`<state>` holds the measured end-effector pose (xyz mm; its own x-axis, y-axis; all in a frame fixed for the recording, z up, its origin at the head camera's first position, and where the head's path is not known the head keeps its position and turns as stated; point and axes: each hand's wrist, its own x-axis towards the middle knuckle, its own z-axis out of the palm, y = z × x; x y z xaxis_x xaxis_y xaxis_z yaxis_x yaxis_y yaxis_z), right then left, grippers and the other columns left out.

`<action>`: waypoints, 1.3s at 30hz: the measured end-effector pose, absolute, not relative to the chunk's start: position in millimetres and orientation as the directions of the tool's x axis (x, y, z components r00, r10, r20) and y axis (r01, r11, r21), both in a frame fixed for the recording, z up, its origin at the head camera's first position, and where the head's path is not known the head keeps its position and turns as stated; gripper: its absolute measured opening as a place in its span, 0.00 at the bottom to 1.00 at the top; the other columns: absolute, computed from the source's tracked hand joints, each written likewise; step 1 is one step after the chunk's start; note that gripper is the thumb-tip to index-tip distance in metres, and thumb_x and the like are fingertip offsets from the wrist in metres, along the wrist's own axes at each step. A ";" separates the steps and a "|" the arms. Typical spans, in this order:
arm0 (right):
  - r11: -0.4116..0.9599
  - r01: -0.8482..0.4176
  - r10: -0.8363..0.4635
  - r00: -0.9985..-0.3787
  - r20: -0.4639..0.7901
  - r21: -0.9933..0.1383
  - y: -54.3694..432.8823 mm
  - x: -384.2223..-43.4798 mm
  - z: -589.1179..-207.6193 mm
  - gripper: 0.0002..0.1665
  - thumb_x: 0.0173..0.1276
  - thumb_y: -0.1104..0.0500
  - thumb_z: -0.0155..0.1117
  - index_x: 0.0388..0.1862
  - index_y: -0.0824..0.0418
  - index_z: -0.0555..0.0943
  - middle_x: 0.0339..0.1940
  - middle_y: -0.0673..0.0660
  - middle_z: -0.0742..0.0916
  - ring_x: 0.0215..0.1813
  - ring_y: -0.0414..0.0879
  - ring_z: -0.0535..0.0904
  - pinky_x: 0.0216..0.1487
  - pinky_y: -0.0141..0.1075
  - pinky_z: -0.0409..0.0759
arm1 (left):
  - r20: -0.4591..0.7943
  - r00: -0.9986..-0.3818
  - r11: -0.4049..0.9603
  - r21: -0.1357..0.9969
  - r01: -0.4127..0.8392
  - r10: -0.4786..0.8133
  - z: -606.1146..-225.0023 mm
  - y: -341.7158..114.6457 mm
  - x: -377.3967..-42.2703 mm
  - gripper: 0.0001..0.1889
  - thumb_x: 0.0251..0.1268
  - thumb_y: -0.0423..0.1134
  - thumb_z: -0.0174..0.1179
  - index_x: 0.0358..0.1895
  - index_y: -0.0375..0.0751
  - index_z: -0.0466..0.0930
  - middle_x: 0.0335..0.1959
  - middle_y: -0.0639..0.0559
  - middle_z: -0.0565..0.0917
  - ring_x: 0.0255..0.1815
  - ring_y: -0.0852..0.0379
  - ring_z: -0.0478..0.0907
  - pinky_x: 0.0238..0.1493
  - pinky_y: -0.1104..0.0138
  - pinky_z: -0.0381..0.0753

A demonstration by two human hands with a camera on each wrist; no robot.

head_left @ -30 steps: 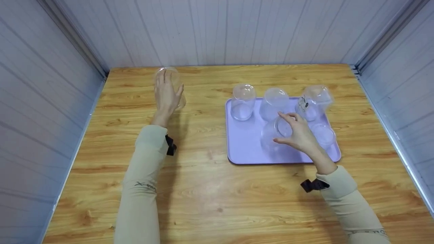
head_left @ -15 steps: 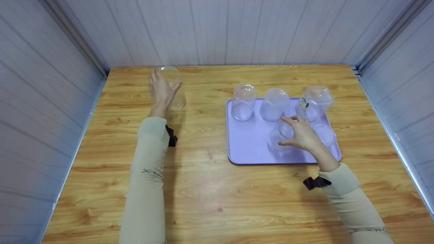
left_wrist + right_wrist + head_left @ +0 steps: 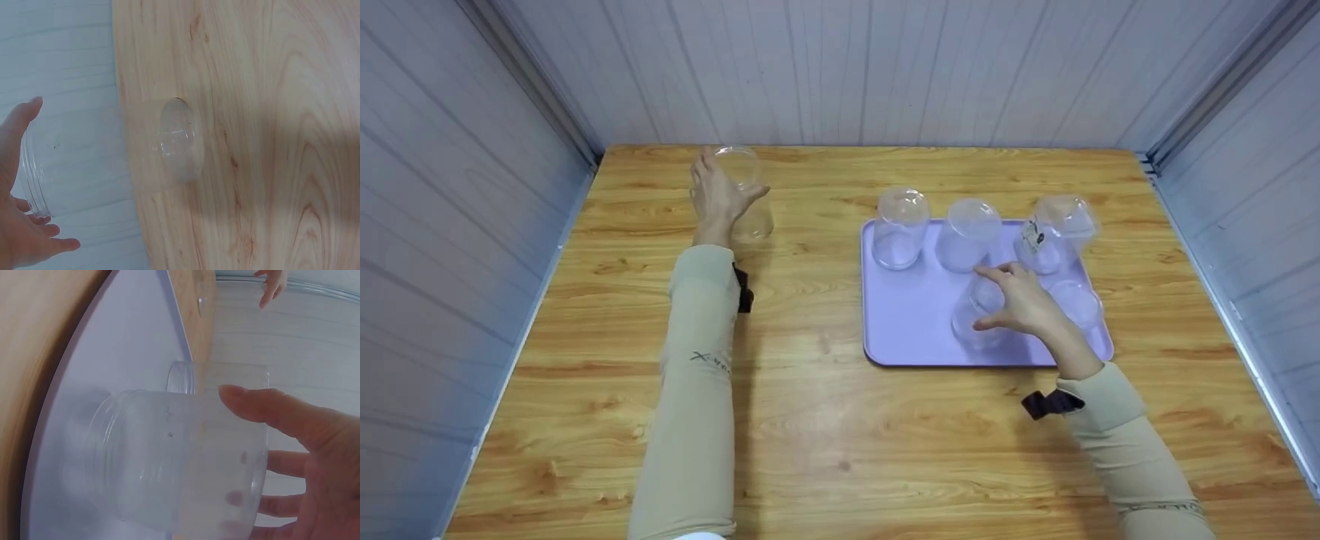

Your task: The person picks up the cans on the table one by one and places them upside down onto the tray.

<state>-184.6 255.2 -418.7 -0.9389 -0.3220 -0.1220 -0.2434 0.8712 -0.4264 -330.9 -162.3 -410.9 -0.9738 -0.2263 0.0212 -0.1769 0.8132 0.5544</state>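
Observation:
In the head view, a tall clear plastic jar [image 3: 754, 217] stands on the wooden table at the far left. My left hand [image 3: 716, 191] is around its upper end, thumb and fingers spread; the left wrist view shows the jar's ringed rim [image 3: 35, 180] between them. On the purple tray [image 3: 907, 322], my right hand [image 3: 1020, 300] holds a clear jar [image 3: 976, 326] between thumb and fingers. In the right wrist view this jar [image 3: 152, 461] has its ringed neck toward the tray. Whether it touches the tray is hard to tell.
Along the tray's back stand a clear jar [image 3: 898, 232], another clear jar [image 3: 966, 240] and a clear container with a printed mark [image 3: 1054, 236]. A smaller clear container [image 3: 1080, 304] is at the tray's right edge. Pale panels [image 3: 825, 75] wall in the table's back and sides.
My left hand has shifted slightly left, so the tall jar's rim shows more. My right hand has carried its jar a little to the right over the tray, then stayed about there.

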 end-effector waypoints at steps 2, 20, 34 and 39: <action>0.873 -0.242 -0.324 -0.937 -0.132 -0.424 254.3 -184.9 -419.8 0.51 0.37 0.54 0.76 0.61 0.66 0.65 0.52 0.74 0.69 0.54 0.68 0.62 0.49 0.58 0.66 | 0.010 -0.977 0.825 0.538 -0.174 -0.213 -410.6 -161.7 -332.4 0.60 0.42 0.61 0.63 0.68 0.33 0.33 0.67 0.36 0.45 0.68 0.45 0.40 0.63 0.53 0.50; 0.881 -0.227 -0.320 -0.932 -0.170 -0.415 258.2 -185.8 -420.0 0.51 0.36 0.54 0.77 0.61 0.67 0.65 0.52 0.73 0.70 0.54 0.68 0.62 0.50 0.57 0.65 | -0.025 -0.975 0.839 0.505 -0.203 -0.221 -399.1 -160.0 -341.1 0.53 0.52 0.62 0.54 0.67 0.30 0.36 0.67 0.36 0.47 0.68 0.44 0.42 0.61 0.50 0.54; 0.889 -0.214 -0.307 -0.934 -0.180 -0.405 252.5 -189.5 -425.1 0.52 0.36 0.53 0.77 0.61 0.67 0.64 0.53 0.74 0.69 0.54 0.69 0.62 0.50 0.58 0.65 | 0.009 -0.980 0.872 0.459 -0.170 -0.196 -390.9 -161.4 -337.1 0.50 0.48 0.58 0.60 0.63 0.22 0.50 0.60 0.34 0.56 0.62 0.43 0.54 0.57 0.61 0.64; 0.895 -0.217 -0.299 -0.940 -0.163 -0.391 250.0 -189.7 -425.2 0.52 0.36 0.53 0.76 0.61 0.67 0.64 0.52 0.75 0.69 0.52 0.70 0.62 0.47 0.59 0.67 | 0.024 -0.984 0.895 0.421 -0.149 -0.175 -387.4 -158.9 -334.6 0.44 0.46 0.58 0.61 0.56 0.21 0.62 0.59 0.34 0.56 0.59 0.43 0.56 0.49 0.61 0.72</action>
